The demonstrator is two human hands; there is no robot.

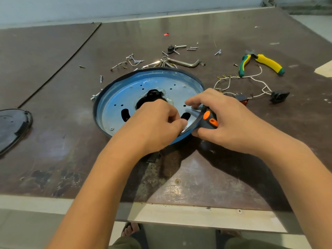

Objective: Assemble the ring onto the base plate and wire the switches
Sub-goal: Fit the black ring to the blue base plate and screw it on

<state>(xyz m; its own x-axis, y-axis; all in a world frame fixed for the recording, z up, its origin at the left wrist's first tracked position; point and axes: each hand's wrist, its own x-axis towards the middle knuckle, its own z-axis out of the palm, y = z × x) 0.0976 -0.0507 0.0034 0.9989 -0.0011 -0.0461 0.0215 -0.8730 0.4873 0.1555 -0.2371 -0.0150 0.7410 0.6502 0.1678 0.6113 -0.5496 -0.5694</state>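
A round metal base plate (pixel 124 97) with a blue film and a dark ring (pixel 179 70) around its rim lies on the table. My left hand (pixel 154 123) rests inside the plate near its front right rim, fingers curled and pinching something small that I cannot make out. My right hand (pixel 226 121) grips a black and orange screwdriver (pixel 209 119), whose shaft points into the plate beside the left fingers. White wires (pixel 239 81) with a red rocker switch (pixel 242 99) and a black socket (pixel 279 96) lie to the right of the plate.
Loose screws (pixel 133 60) and a hex key (pixel 185 62) are scattered behind the plate. Green and yellow pliers (pixel 260 64) lie at the back right. A dark cover (pixel 12 126) sits at the left edge. The table's front edge (pixel 179 212) is close to me.
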